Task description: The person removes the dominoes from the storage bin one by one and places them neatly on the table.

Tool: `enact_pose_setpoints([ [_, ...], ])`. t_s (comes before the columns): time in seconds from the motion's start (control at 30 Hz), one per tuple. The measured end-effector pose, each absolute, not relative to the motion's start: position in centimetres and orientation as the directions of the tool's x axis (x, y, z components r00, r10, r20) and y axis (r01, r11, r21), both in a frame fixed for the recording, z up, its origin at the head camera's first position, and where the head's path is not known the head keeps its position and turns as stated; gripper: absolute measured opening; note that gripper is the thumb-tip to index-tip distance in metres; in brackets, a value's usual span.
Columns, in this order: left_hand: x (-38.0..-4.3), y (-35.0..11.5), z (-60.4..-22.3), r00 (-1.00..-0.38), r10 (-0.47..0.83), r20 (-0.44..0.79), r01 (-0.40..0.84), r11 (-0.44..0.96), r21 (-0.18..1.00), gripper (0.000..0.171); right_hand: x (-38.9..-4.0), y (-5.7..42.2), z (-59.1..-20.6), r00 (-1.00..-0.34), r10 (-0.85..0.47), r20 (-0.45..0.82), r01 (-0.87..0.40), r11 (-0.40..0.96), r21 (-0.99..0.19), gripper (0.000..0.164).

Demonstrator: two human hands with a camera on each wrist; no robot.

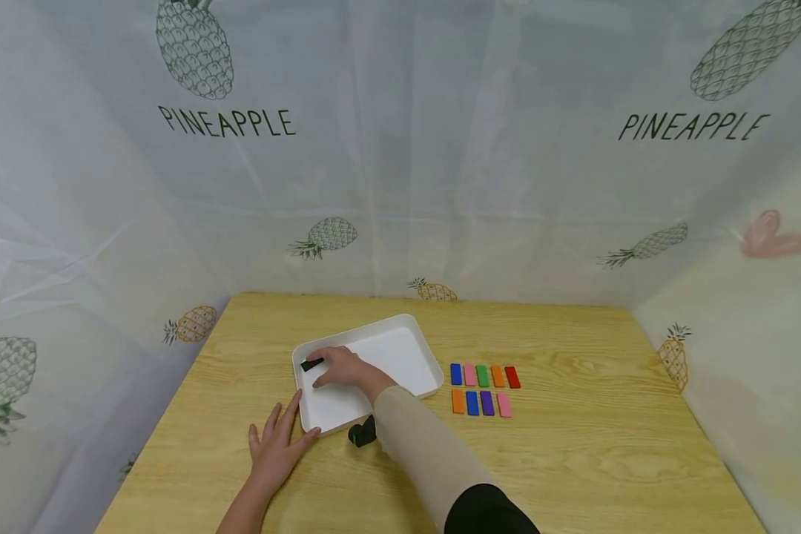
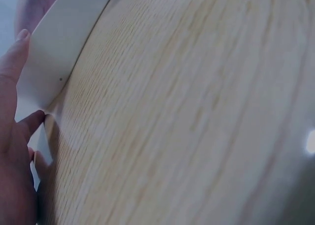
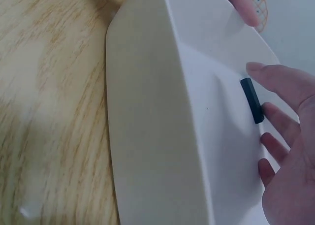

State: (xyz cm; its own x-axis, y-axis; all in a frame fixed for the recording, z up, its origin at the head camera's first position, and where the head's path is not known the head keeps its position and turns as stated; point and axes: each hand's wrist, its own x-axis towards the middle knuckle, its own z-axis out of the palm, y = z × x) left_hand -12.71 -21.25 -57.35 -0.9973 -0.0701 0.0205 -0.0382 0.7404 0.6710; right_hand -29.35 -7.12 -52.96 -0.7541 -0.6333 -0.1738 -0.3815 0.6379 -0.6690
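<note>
My right hand reaches into a white tray at its left end. A small black block lies by the tray's wall in the right wrist view. My index fingertip is right at one end of the block, and the thumb tip is near its other end. In the head view, the thumb stands apart from the block. My left hand is spread at the tray's near left corner, with thumb and fingertip at the outer wall.
Right of the tray, several flat coloured blocks lie in two rows, among them a green block, a red block and a purple block. The wooden table is bordered by a pineapple-print curtain.
</note>
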Motion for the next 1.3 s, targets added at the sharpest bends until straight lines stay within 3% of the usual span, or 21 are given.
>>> enact_pose_setpoints([
  [0.33, -12.7, -21.2, -57.2, -0.997, -0.074, -0.003, -0.057, 0.742, 0.667, 0.081, -29.3, -6.3, -53.4, -0.761, -0.621, -0.187, -0.285, 0.578, -0.764, 0.048],
  [0.83, -12.7, -21.1, -57.0, -0.998, -0.068, -0.006, -0.055, 0.744, 0.666, 0.081, -28.9, -5.3, -52.9, -0.710, -0.672, -0.211, -0.325, 0.578, -0.748, 0.050],
  [1.3, -12.6, -21.2, -57.2, -0.998, -0.063, 0.004, -0.043, 0.730, 0.682, 0.080, -28.6, -4.9, -53.4, -0.647, -0.718, -0.256, -0.387, 0.598, -0.702, 0.036],
])
